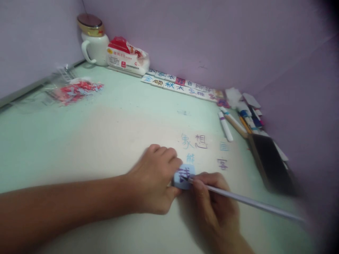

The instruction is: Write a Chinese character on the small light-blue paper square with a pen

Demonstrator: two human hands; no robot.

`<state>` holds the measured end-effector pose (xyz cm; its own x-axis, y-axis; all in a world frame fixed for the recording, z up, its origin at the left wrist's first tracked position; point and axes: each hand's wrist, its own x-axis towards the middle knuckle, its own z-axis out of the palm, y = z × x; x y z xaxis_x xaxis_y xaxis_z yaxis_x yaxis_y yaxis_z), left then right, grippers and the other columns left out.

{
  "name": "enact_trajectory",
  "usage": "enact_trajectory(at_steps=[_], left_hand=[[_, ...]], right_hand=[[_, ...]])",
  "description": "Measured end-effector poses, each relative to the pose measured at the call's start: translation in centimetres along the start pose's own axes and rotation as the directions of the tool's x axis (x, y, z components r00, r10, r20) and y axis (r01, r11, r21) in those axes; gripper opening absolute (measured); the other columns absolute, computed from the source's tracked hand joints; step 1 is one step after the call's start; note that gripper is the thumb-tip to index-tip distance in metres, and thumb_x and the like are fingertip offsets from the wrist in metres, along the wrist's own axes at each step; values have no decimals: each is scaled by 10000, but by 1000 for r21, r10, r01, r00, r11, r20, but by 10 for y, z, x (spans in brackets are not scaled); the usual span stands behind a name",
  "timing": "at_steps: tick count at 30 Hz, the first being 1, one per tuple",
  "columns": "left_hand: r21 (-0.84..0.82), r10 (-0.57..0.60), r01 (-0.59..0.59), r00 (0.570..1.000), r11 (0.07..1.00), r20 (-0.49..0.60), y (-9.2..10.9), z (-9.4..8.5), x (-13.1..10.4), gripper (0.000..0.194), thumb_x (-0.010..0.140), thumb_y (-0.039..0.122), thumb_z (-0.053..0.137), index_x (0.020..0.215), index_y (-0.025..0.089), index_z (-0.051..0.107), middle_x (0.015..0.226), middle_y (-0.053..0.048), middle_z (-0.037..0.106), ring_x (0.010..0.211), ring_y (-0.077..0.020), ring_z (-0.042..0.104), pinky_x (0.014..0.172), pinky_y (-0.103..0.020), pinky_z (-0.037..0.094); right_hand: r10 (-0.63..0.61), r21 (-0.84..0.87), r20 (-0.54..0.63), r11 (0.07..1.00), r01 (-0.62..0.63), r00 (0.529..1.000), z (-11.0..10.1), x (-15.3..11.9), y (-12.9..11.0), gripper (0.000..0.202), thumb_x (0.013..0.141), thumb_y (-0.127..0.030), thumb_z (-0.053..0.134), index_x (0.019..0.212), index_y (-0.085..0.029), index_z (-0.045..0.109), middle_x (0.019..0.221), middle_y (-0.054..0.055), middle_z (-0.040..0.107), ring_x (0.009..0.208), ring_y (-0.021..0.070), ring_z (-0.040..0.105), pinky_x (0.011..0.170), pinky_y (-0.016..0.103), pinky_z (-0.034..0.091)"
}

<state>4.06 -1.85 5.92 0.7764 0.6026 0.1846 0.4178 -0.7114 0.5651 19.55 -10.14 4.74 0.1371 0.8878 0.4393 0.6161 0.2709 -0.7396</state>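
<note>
Left hand (pixel 155 180) grip pinching blue tile (pixel 184 176), right hand (pixel 215 201) grip around brush (pixel 251 202); markers (pixel 230 123), dark tray (pixel 270 164) nearby.

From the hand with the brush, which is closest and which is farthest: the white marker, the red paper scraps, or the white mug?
From the right hand:
1. White marker, just beyond it on the right.
2. Red paper scraps, far left.
3. White mug, back left corner.

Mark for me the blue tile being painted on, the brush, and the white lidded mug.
blue tile (pixel 183 175), head view, on its painted face between the two hands.
brush (pixel 251 202), head view, midway along its pale handle.
white lidded mug (pixel 95 49), head view, on its white body below the lid.
</note>
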Motion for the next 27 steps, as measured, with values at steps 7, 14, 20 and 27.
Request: enact_trajectory(at_steps=[7, 14, 20, 27], left_hand=[[9, 0, 0, 1000, 1000, 5, 0, 1, 1, 283, 682, 256, 578, 946, 158, 559, 881, -77, 533, 830, -247, 500, 781, -418, 361], [7, -2, 2, 1000, 1000, 6, 0, 0, 1, 290, 678, 255, 587, 949, 153, 570, 880, -79, 540, 827, -245, 501, 782, -415, 362], [16, -2, 2, 1000, 1000, 8, 0, 0, 1, 280, 681, 250, 584, 944, 156, 565, 878, -74, 535, 831, -245, 507, 783, -416, 362], [30, 10, -10, 1000, 1000, -7, -1, 1, 0, 288, 682, 251, 566, 953, 154, 574, 877, -81, 547, 820, -245, 511, 773, -421, 372]], right_hand=[[17, -17, 28, 1000, -17, 999, -1, -2, -2, 108, 865, -120, 502, 823, -218, 523, 662, -8, 574, 544, 116, 547, 462, 212, 433], [3, 3, 9, 1000, -3, 1000, 0, -2, -2, 115, 866, -107, 496, 837, -215, 527, 676, -14, 563, 552, 105, 537, 475, 205, 429], [-24, -45, 33, 999, 25, 999, 0, -1, -1, 121, 863, -101, 494, 834, -216, 518, 672, -13, 563, 546, 106, 543, 466, 206, 429], [-23, -159, 145, 986, 47, 989, -2, 0, -5, 98, 884, -141, 480, 839, -228, 472, 671, -18, 576, 535, 104, 562, 487, 210, 441]])
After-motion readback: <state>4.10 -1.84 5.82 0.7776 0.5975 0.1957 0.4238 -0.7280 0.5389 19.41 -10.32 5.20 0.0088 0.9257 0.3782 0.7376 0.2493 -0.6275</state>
